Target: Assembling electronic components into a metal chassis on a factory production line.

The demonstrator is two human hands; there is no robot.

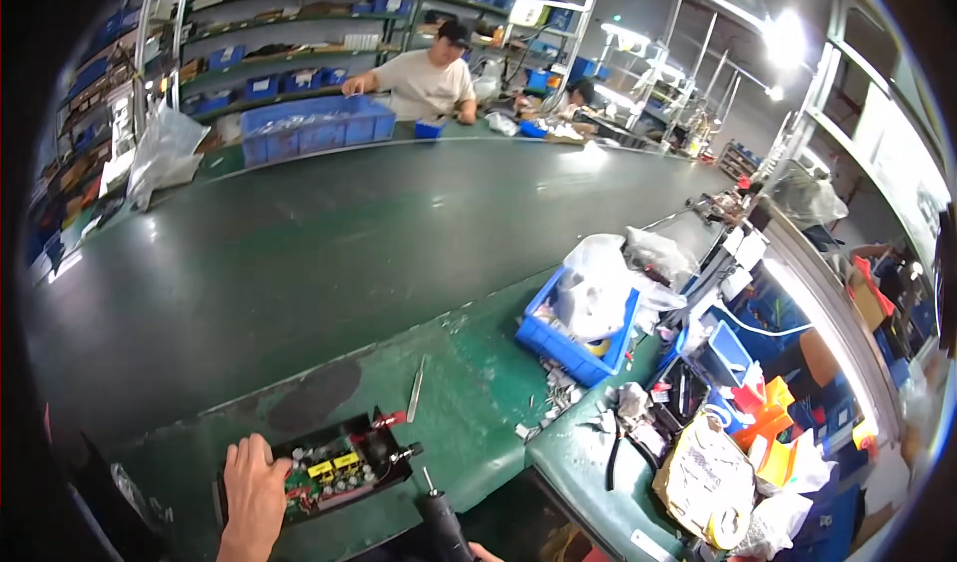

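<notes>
An open black case [371,486] lies on the green bench at the lower left, with a circuit board [339,472] inside. Several capacitors and yellow-wrapped parts sit on the board, and a red clip-like piece [390,418] sticks out at the far end. My left hand [254,482] is closed over the case's left end, its fingertips at the board's edge. Near the bottom edge stands a black electric screwdriver [441,524], bit pointing up. Only a small part of my right hand [482,553] shows, against the screwdriver's body. Metal tweezers [417,389] lie beyond the case.
A dark conveyor belt [329,253] runs across beyond the bench. To the right stand a blue bin [588,363] with plastic bags, pliers [614,454], and a cluttered pile with a tape roll [729,528]. Across the belt, a person [424,83] works beside a large blue crate [319,135].
</notes>
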